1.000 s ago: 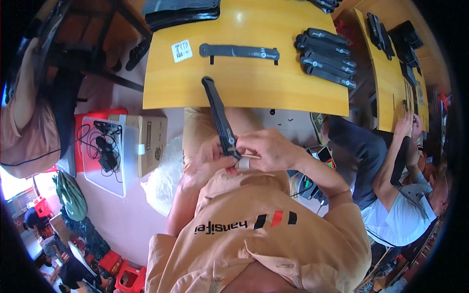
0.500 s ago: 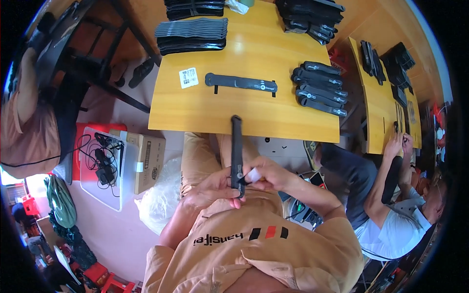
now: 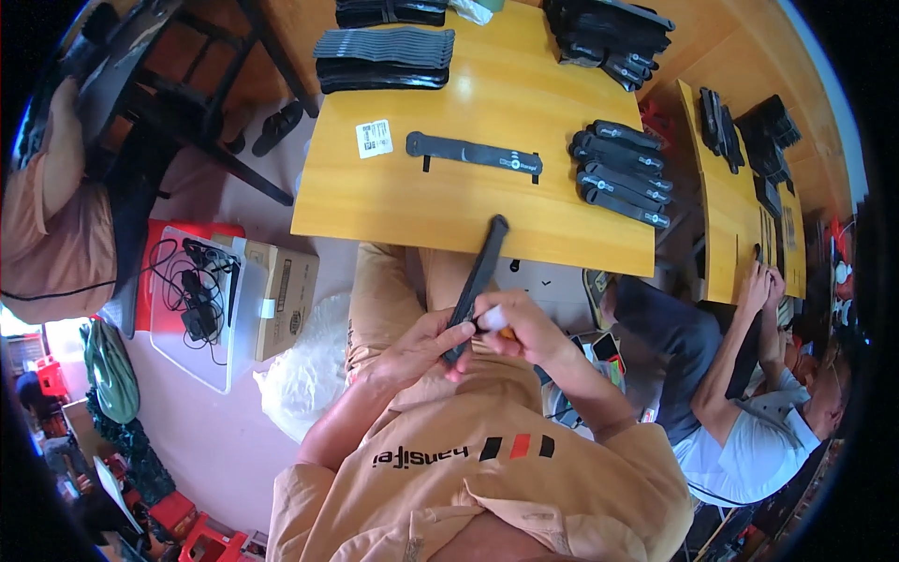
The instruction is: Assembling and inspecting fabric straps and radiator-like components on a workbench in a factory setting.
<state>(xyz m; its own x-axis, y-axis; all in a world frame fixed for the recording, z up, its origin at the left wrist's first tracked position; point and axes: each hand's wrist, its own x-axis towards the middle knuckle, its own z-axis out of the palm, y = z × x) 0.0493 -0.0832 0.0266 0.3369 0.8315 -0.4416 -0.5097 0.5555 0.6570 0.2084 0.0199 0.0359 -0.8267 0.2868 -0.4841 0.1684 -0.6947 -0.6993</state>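
Note:
A dark strap [image 3: 485, 260] with a rounded end slants up from my lap toward the table's near edge. My left hand [image 3: 419, 348] is closed on its lower end, thumb on top. Close against that end, my right hand [image 3: 532, 328] is closed with bent fingers around a small white piece [image 3: 491, 319]; I cannot make out its kind, and a bit of orange shows beside it. A similar strap [image 3: 476, 153] lies flat on the yellow table [image 3: 375, 211], across two short black strips. Left of it lies a white printed label [image 3: 373, 139].
Folded dark straps [image 3: 623, 178] are piled at the table's right, with stacked straps [image 3: 384, 58] at the back left. A clear bin [image 3: 194, 361] of cables and a cardboard box [image 3: 286, 298] stand at left. A co-worker [image 3: 749, 431] handles something at another table on the right.
The held strap has tilted, its far end swinging right and nearer the table edge. Both hands have shifted slightly up, and the right hand is now closer over the strap's lower end.

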